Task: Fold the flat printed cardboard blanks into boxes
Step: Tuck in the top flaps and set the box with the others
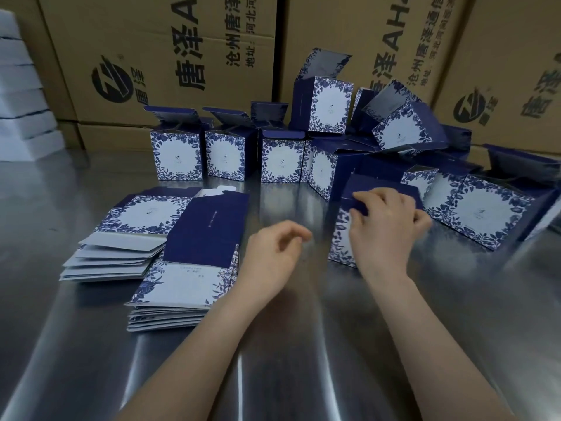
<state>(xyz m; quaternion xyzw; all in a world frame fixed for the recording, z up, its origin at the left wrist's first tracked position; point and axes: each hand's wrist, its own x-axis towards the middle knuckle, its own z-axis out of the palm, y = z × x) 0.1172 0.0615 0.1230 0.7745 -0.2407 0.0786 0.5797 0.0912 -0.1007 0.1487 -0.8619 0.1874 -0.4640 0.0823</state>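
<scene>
From my remote seat, the right hand (385, 226) sits at about 3 o'clock, its fingers curled over the dark top flap of a half-formed box (340, 238) that stands on the steel table (273, 344). The left hand (273, 250) hovers near centre, at 9 o'clock of that box, loosely curled and holding nothing; it is slightly blurred. The flat blanks (182, 268) lie in two fanned stacks at 9 o'clock, just beside the left wrist. The finished boxes (179, 156), with lids open, crowd from 11 to 2 o'clock in front of the brown cartons (151, 56).
</scene>
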